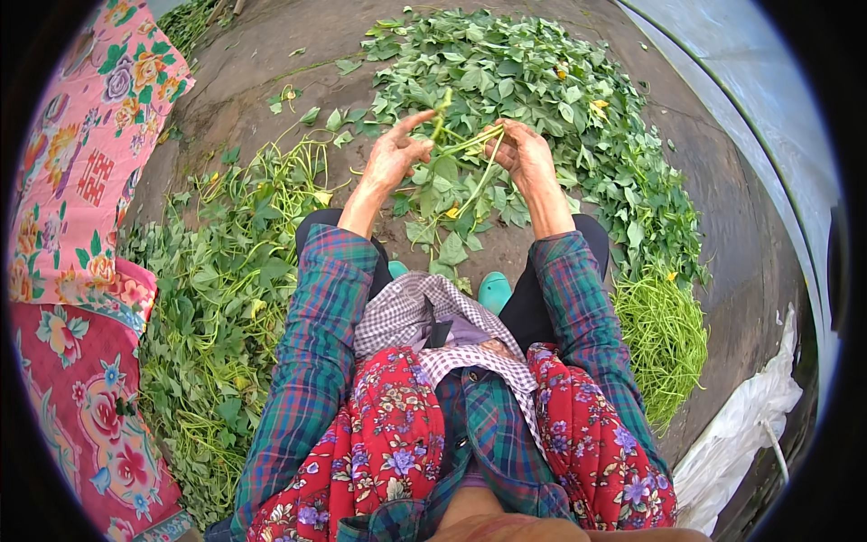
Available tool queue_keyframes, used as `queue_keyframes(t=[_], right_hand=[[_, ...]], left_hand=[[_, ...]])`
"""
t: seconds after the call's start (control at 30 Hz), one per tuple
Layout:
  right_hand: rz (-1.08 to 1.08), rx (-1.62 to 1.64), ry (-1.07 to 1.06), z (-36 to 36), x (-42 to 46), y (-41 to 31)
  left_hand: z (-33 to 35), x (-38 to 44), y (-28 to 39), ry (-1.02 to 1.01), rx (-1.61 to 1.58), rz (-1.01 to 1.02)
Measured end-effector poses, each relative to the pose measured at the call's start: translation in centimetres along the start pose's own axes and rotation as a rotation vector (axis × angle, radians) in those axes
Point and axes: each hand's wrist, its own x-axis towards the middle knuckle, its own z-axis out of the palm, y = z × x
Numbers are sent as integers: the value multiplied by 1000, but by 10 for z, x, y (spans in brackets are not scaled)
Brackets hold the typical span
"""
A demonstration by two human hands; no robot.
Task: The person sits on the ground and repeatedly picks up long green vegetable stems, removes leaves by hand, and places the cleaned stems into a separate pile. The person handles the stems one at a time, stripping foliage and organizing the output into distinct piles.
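My right hand (523,152) pinches several green leaf stems (474,141) between thumb and fingers. They belong to a leafy vine, apparently sweet potato, whose leaves (443,177) hang below. Opposite it, my left hand (399,150) has its thumb and forefinger spread at the vine's upper tip (441,112). The fingertips are at or very near that stem; a firm grip on it does not show. Beyond both hands spreads a broad heap of loose green leaves (501,74).
Uncut leafy vines (217,284) lie piled on my left, beside flowered pink and red cloths (81,203). A bundle of bare green stems (660,339) rests at my right. White plastic sheeting (738,427) lies farther right. My teal shoes (494,293) stand on the dark ground (271,74).
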Motion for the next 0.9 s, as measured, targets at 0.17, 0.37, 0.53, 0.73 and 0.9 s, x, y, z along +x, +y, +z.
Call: queue_keyframes(t=[0.17,0.37,0.53,0.73,0.9], right_hand=[[-35,44,34,4,1,7],[-7,26,-40,19,-8,11],[-55,-204,5,14,-8,8],[-195,-514,-26,9,-5,3],[-183,-481,-74,10,-7,0]], left_hand=[[14,3,-15,-29,103,140],[7,20,-53,197,135,129],[7,17,-41,172,150,116],[5,15,-39,83,100,114],[11,8,-29,-57,120,-27]])
